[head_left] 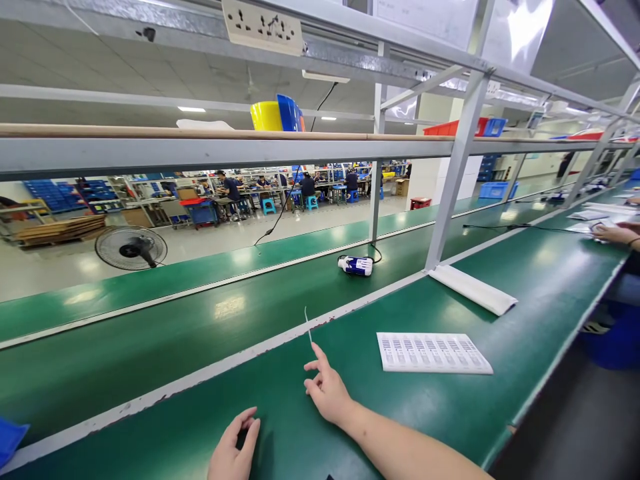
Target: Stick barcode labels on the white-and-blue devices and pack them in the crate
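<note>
My right hand (pixel 327 392) is over the green work surface (pixel 350 320), its fingers apart. A thin white strip (pixel 307 323) rises from the tip of its index finger; whether it sticks there or only touches I cannot tell. Lower down, my left hand (pixel 235 447) is loosely curved, with a gap between thumb and fingers and nothing visible in it. To the right of my right hand lies a white sheet of printed barcode labels (pixel 433 353). Behind that sheet, a folded white paper or sleeve (pixel 473 289) rests by the metal post.
A white and blue bottle-shaped device (pixel 356 266) with a black cord lies beyond the pale divider strip (pixel 220 373). A metal post (pixel 460 167) carries the overhead shelf (pixel 200 150). A blue object (pixel 11 437) sits at the left edge. Another person's hand (pixel 615 233) works at far right.
</note>
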Demonstrator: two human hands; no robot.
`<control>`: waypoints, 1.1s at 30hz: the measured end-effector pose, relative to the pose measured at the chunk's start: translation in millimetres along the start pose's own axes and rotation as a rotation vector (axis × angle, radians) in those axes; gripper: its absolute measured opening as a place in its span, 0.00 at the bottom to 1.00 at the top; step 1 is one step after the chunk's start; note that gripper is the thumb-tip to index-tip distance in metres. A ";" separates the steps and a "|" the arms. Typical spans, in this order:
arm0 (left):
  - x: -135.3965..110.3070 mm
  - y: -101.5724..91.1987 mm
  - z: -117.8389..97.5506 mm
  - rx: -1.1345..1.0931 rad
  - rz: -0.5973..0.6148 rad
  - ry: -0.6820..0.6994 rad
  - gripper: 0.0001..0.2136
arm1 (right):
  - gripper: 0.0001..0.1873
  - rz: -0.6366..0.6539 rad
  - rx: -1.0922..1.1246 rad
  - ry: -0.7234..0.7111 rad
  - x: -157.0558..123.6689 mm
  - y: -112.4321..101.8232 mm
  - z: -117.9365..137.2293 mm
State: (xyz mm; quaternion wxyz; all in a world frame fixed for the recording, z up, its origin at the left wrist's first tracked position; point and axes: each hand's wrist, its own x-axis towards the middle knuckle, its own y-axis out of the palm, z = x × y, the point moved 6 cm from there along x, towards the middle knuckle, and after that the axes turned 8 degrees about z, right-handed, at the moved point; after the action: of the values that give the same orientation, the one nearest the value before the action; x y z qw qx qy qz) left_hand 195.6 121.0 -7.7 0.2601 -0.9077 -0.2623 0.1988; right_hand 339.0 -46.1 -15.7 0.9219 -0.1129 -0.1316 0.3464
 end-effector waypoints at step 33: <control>2.1 3.0 2.2 -0.009 0.006 0.071 0.26 | 0.42 0.031 -0.064 0.017 -2.8 -1.1 4.4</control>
State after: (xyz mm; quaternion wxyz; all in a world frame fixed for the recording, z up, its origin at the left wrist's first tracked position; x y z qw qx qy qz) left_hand 197.3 120.8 -11.6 0.2647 -0.9161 -0.2512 0.1658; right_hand 336.3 -48.3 -11.7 0.9134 -0.1476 -0.1328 0.3554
